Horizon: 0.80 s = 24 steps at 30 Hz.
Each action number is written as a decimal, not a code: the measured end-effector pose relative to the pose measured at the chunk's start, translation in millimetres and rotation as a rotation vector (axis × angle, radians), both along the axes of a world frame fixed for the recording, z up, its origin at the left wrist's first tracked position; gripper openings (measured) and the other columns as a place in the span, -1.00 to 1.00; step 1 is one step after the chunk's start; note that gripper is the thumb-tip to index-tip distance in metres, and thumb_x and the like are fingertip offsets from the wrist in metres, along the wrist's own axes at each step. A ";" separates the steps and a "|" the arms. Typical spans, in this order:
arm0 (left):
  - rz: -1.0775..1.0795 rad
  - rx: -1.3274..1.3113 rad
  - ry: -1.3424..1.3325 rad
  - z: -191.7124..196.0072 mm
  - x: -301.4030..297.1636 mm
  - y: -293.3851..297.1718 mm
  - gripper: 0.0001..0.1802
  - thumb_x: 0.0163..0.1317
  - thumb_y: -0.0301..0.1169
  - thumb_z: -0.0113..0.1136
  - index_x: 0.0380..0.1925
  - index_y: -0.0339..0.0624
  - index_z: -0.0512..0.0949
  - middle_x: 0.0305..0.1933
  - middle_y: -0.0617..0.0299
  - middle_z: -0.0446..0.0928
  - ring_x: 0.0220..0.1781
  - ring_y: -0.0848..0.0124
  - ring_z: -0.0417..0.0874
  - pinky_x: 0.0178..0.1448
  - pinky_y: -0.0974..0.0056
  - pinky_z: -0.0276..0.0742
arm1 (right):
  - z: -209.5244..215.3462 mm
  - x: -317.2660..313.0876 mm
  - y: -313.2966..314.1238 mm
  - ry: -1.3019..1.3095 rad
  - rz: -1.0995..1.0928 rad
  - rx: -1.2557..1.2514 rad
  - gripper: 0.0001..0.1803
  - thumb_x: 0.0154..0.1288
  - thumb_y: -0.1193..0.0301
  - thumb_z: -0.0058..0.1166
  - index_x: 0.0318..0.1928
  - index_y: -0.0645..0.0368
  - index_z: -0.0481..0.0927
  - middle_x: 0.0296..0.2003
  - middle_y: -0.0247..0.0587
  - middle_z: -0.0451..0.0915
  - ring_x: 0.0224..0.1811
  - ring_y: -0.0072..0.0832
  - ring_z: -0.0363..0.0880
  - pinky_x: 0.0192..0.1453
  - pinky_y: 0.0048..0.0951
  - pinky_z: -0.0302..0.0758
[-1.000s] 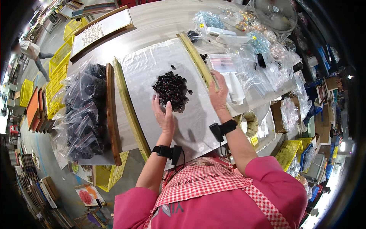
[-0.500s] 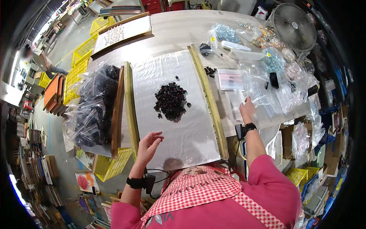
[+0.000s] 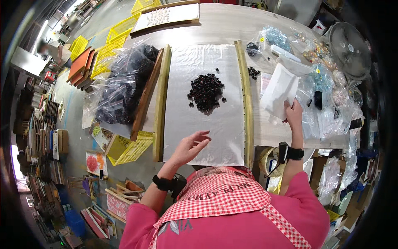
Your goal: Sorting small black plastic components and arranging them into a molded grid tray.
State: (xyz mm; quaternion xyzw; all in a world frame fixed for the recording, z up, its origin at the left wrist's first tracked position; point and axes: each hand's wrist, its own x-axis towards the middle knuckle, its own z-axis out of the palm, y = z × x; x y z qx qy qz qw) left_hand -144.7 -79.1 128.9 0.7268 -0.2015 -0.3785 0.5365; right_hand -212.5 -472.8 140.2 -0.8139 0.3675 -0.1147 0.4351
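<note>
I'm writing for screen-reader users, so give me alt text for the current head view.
A person's right hand holds a flat white piece, while the open left hand is over a white sheet bearing a pile of small dark pieces. Wooden strips flank the sheet; filled clear bags lie left.

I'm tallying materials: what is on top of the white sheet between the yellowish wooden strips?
A pile of small dark pieces and a few loose ones lie on the white sheet. The left hand hides part of it; what is beneath the pile is covered.
</note>
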 end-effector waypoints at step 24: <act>0.868 0.043 -0.035 -0.8 -35.4 93.4 -0.10 0.26 -0.22 -0.07 0.42 -0.19 -0.36 -0.02 -0.27 0.47 -0.03 -0.11 0.54 0.10 -0.01 0.42 | -87.9 231.5 130.1 -0.402 0.937 -0.036 -0.48 0.51 0.13 -0.27 0.23 0.27 0.40 0.08 -0.09 0.52 0.22 -0.30 0.41 0.28 -0.33 0.31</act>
